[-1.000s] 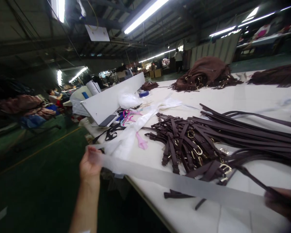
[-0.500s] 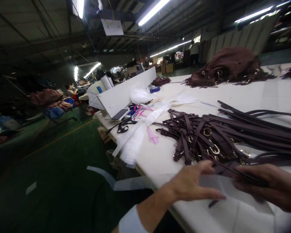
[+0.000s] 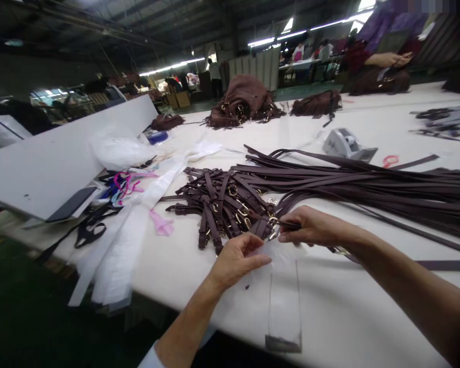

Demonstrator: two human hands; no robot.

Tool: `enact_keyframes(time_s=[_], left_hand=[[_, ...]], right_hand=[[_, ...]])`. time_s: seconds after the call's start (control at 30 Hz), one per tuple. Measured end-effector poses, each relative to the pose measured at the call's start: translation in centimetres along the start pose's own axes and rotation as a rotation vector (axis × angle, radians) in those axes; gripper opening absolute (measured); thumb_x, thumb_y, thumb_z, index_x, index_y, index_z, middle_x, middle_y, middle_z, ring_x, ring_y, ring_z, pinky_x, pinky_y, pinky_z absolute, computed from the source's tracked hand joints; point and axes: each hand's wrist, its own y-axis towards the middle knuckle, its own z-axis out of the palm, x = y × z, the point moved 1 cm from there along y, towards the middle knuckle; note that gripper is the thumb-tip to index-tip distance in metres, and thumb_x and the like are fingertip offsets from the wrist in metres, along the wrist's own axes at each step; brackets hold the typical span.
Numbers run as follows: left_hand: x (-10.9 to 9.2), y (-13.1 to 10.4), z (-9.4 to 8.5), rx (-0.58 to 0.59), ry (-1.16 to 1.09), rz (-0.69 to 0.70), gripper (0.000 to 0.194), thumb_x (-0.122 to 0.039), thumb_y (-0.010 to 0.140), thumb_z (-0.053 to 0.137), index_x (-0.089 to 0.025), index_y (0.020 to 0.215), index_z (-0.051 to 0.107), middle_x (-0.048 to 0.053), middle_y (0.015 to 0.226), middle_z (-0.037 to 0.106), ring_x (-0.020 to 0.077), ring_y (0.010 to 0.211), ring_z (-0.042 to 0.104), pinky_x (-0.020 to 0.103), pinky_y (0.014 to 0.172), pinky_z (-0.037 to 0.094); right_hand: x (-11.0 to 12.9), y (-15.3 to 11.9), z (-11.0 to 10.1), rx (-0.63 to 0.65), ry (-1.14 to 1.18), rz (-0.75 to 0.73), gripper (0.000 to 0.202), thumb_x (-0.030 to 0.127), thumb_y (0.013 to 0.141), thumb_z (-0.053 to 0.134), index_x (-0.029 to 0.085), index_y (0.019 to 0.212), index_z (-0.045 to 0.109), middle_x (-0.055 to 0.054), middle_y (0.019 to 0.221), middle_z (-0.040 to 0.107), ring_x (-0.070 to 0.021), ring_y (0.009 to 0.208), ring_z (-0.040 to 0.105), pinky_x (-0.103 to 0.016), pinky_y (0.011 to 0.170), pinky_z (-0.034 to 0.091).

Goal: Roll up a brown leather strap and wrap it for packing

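My right hand (image 3: 310, 225) is closed around the end of a dark brown strap (image 3: 290, 225), with a gold-coloured metal clasp by its fingertips. Just left of it, my left hand (image 3: 233, 260) has thumb and fingers curved and apart, beside a thin clear plastic piece (image 3: 281, 255). I cannot make out anything gripped in it. Beyond both hands lies a heap of brown strap ends (image 3: 214, 197) with gold-coloured buckles and hooks. Their long brown straps (image 3: 352, 179) stretch away to the right. A strip with a dark end (image 3: 283, 342) lies below the right hand.
White strips (image 3: 118, 260) hang over the table's left edge, near pink scraps (image 3: 162, 223) and a phone-like dark slab (image 3: 72, 203). A grey tape dispenser (image 3: 347, 144) stands behind the straps. Brown fringed bags (image 3: 243, 99) sit farther back. Another person's hands (image 3: 389, 60) work across the table.
The view has swung right, bringing the tape dispenser and the other person into sight. My right hand still grips a strap end, now nearer the buckles; my left fingers are less spread.
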Motion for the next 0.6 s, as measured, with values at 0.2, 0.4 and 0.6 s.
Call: enact_keyframes(time_s=[0.2, 0.4, 0.6], left_hand=[[-0.7, 2.0, 2.9, -0.073, -0.084, 0.033, 0.028, -0.037, 0.071, 0.069, -0.014, 0.063, 0.055, -0.005, 0.057, 0.048, 0.0068, 0.052, 0.039, 0.019, 0.05, 0.029], [-0.2, 1.2, 2.6, -0.127, -0.022, 0.035, 0.028, -0.04, 0.078, 0.062, -0.014, 0.068, 0.06, -0.003, 0.061, 0.053, 0.0086, 0.057, 0.044, 0.02, 0.055, 0.034], [-0.3, 1.1, 3.9, -0.024, -0.224, 0.032, 0.022, -0.032, 0.072, 0.07, -0.015, 0.081, 0.06, 0.0, 0.075, 0.061, 0.0109, 0.068, 0.053, 0.02, 0.064, 0.041]], right_hand=[[0.3, -0.4, 0.5, -0.024, 0.161, -0.026, 0.03, 0.041, 0.078, 0.057, 0.014, 0.066, 0.055, 0.004, 0.051, 0.047, -0.0058, 0.042, 0.042, -0.016, 0.038, 0.031], [-0.4, -2.0, 0.2, -0.041, 0.199, 0.006, 0.027, 0.037, 0.077, 0.059, 0.014, 0.062, 0.056, 0.003, 0.052, 0.052, -0.0054, 0.042, 0.043, -0.016, 0.039, 0.031], [-0.7, -0.4, 1.7, -0.111, 0.244, 0.006, 0.036, 0.046, 0.071, 0.064, 0.015, 0.059, 0.051, 0.006, 0.045, 0.045, -0.0049, 0.039, 0.038, -0.016, 0.036, 0.027]])
